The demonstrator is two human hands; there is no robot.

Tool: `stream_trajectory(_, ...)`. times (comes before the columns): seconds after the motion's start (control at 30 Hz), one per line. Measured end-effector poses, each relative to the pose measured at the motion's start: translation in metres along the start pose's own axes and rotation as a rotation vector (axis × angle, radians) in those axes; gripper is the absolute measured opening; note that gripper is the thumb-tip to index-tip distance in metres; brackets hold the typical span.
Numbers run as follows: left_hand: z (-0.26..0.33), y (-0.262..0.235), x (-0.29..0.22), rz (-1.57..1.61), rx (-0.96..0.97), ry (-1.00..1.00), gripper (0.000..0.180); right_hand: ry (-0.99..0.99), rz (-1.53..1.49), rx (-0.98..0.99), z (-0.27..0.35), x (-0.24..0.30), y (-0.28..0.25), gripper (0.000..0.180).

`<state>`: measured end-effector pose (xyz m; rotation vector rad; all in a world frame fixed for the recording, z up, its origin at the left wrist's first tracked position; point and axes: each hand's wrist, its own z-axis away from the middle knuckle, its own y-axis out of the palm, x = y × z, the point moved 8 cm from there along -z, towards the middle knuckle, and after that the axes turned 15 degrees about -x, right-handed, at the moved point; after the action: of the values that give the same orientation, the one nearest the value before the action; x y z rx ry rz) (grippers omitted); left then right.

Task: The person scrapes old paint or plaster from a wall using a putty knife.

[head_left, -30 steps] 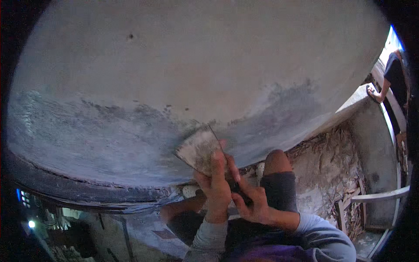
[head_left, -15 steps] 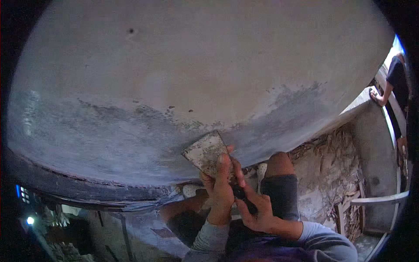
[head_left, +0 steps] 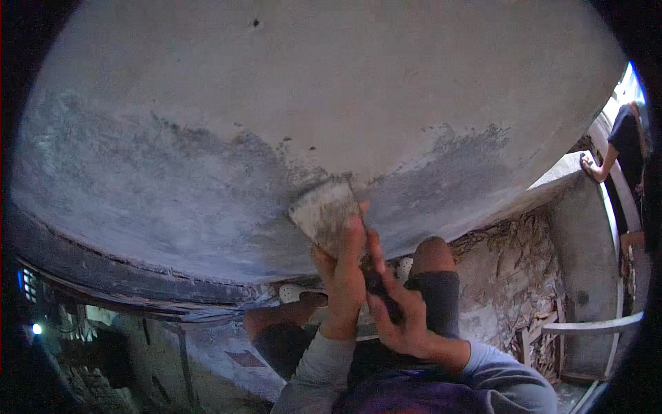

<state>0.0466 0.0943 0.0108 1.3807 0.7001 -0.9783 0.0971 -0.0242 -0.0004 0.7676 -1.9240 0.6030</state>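
My right hand (head_left: 403, 314) is wrapped around the dark handle of a scraper (head_left: 325, 210), which has a wide, worn, pale-stained blade. Lower down the blade, my left hand (head_left: 343, 286) grips it, thumb lying along its face. The blade's far edge is at a large, pale, curved surface (head_left: 386, 90) and seems to touch it, beside the dark, rough border of a bluish-grey patch (head_left: 172, 200). Where the handle passes between my hands, fingers hide part of it.
My bent knee (head_left: 434, 255) is close to the surface's lower edge. Dry brown scraps (head_left: 514, 269) lie at the right, beside a grey panel (head_left: 586, 228) and a pale curved bar (head_left: 593, 326). Another person (head_left: 624, 138) leans a hand there at far right. Lower left is dark and cluttered.
Both hands and the scraper sit higher in the picture. Marks on the pale surface have shifted up and to the right too, as the view moved. My grip looks the same.
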Motion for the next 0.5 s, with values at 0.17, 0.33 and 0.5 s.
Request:
stream_trajectory(0.17, 0.010, 0.004, 0.003, 0.047, 0.010, -0.072, 0.033, 0.002, -0.147, -0.029, 0.011, 0.005, -0.009, 0.051)
stream_trajectory(0.33, 0.010, -0.007, 0.010, 0.026, 0.027, 0.032, 0.033, 0.202, -0.078, 0.071, 0.018, -0.014, -0.005, 0.054)
stream_trajectory(0.5, 0.012, -0.006, 0.009, 0.078, 0.029, 0.029, 0.032, 0.303, -0.106, 0.090, 0.021, -0.013, -0.006, 0.055)
